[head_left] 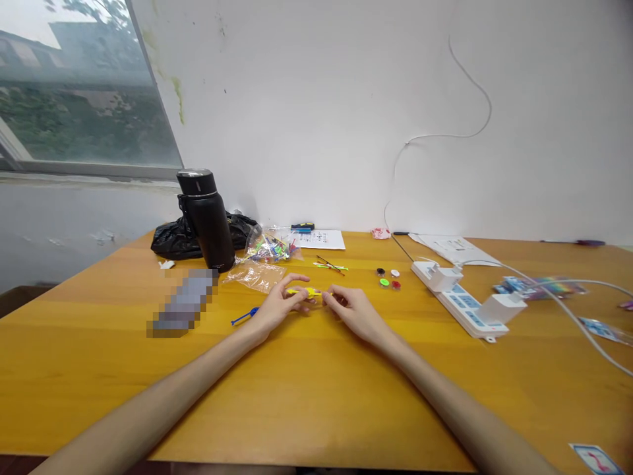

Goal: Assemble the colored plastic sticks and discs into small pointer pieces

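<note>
Just above the wooden table, a small yellow plastic piece [309, 291] spans the gap between my two hands. My left hand [277, 309] pinches its left side with thumb and fingers, the index finger raised over it. At the piece's right end, the fingertips of my right hand [353, 310] are closed; they partly hide that end. A blue plastic stick-like piece [244, 316] lies beside my left hand, partly covered by it. Beyond my hands lie crossed thin black and green sticks [331, 265]. The yellow piece's exact kind is too small to make out.
A black bottle [210, 227] stands at the back left, near a bag of colourful plastic parts [271, 247] and a clear wrapper [254, 274]. Several small round discs [384, 283] lie right of centre. A white power strip [462, 303] with plugs and cables occupies the right side.
</note>
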{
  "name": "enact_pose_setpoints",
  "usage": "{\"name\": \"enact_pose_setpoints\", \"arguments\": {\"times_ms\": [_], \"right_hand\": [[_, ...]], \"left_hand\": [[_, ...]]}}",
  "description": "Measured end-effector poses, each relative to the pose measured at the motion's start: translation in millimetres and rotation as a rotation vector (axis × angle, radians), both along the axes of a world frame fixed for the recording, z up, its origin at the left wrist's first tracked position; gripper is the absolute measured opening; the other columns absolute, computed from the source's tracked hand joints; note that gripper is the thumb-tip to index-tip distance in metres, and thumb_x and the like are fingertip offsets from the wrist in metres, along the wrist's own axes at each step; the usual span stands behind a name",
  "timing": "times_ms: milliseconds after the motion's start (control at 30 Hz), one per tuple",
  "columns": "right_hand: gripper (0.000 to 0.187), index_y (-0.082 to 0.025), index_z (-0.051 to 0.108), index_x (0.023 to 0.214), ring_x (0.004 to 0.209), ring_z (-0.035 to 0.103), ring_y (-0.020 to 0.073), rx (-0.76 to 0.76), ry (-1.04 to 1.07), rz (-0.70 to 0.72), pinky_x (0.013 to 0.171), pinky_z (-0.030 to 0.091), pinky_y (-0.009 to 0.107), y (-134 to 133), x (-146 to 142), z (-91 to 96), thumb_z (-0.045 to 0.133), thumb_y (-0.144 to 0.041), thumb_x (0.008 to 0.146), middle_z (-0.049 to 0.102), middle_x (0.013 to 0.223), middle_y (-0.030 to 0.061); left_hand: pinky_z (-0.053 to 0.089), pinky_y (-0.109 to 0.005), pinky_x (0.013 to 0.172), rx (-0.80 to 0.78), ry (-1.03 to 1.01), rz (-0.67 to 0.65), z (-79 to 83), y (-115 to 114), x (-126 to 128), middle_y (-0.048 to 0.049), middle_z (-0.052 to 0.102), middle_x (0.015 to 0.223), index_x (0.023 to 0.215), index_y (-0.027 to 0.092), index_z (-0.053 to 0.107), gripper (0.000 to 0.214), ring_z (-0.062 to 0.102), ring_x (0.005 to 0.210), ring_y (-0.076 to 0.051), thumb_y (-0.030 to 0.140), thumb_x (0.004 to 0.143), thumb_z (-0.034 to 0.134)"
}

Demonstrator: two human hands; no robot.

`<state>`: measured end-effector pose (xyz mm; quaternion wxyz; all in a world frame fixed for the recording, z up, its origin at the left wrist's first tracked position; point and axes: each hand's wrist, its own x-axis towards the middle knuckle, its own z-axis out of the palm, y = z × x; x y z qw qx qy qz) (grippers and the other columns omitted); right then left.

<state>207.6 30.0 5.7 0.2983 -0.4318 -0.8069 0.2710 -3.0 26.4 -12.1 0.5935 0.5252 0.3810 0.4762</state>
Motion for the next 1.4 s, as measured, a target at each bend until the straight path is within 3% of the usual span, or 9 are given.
{"name": "enact_pose_setpoints", "arguments": {"times_ms": [167,467,633,800,967,1133,1267,1400], "right_hand": [[0.036,-0.017,0.063,0.083,0.063,0.047,0.0127,-0.034,-0.012,0.063,0.06,0.031,0.024,-3,-1,1.3,0.043,-0.042,0.102,0.054,0.066,-0.0024],[0.039,-0.017,0.064,0.084,0.063,0.048,0.0125,-0.092,0.026,0.092,0.059,0.032,0.024,-5,-2,4.9,0.043,-0.045,0.102,0.056,0.067,-0.0022],[0.038,-0.017,0.063,0.084,0.063,0.049,0.0125,-0.149,0.111,0.113,0.06,0.035,0.023,-4,0,9.5,0.043,-0.045,0.102,0.055,0.067,-0.0019],[0.037,-0.016,0.061,0.081,0.065,0.051,0.0131,-0.248,0.22,0.151,0.062,0.038,0.024,-4,-1,8.5,0.046,-0.045,0.1,0.054,0.066,-0.0012],[0.036,-0.017,0.064,0.083,0.064,0.052,0.013,-0.244,0.084,0.231,0.061,0.038,0.024,-9,-5,2.0,0.046,-0.043,0.1,0.058,0.069,-0.0002],[0.033,-0.017,0.067,0.087,0.065,0.054,0.0132,-0.199,-0.018,0.281,0.062,0.039,0.023,-14,-7,2.0,0.046,-0.039,0.1,0.062,0.072,0.0001],[0.034,-0.017,0.067,0.086,0.064,0.054,0.0131,-0.187,-0.03,0.255,0.06,0.038,0.023,-15,-6,5.0,0.045,-0.039,0.1,0.062,0.071,0.0002],[0.032,-0.018,0.067,0.085,0.063,0.054,0.0128,-0.165,-0.053,0.257,0.06,0.038,0.023,-15,-7,3.3,0.047,-0.038,0.1,0.062,0.069,0.0]], "left_hand": [[0.055,-0.035,0.088,0.04,0.045,-0.014,-1.0,1,-1,-0.0049,0.075,0.085,0.11,0.019,0.059,0.043,0.075,0.085,-0.021,0.044,0.08,0.075],[0.054,-0.03,0.08,0.116,0.118,0.017,-1.5,3,-3,-0.0033,0.073,0.087,0.101,0.018,0.063,0.036,0.073,0.079,-0.019,0.047,0.08,0.073],[0.054,-0.031,0.081,0.116,0.085,0.054,-4.0,7,-6,-0.0046,0.074,0.092,0.103,0.019,0.061,0.04,0.073,0.082,-0.02,0.048,0.08,0.073],[0.052,-0.036,0.091,0.02,-0.041,0.044,0.0,5,-5,-0.0086,0.077,0.099,0.114,0.02,0.055,0.049,0.073,0.089,-0.021,0.047,0.078,0.075],[0.049,-0.036,0.094,0.042,-0.09,0.026,0.7,2,-1,-0.0135,0.073,0.115,0.111,0.019,0.054,0.04,0.069,0.104,-0.022,0.044,0.084,0.071],[0.05,-0.033,0.088,0.295,0.13,0.052,22.9,4,-14,-0.0106,0.072,0.112,0.108,0.02,0.057,0.031,0.067,0.102,-0.022,0.044,0.09,0.063],[0.049,-0.03,0.084,0.518,0.549,0.139,55.7,11,-51,-0.0062,0.069,0.103,0.103,0.02,0.062,0.029,0.065,0.095,-0.021,0.046,0.091,0.058],[0.048,-0.029,0.077,0.524,0.957,0.086,69.4,17,-90,-0.0048,0.069,0.096,0.097,0.021,0.066,0.03,0.065,0.085,-0.022,0.048,0.09,0.055]]}}
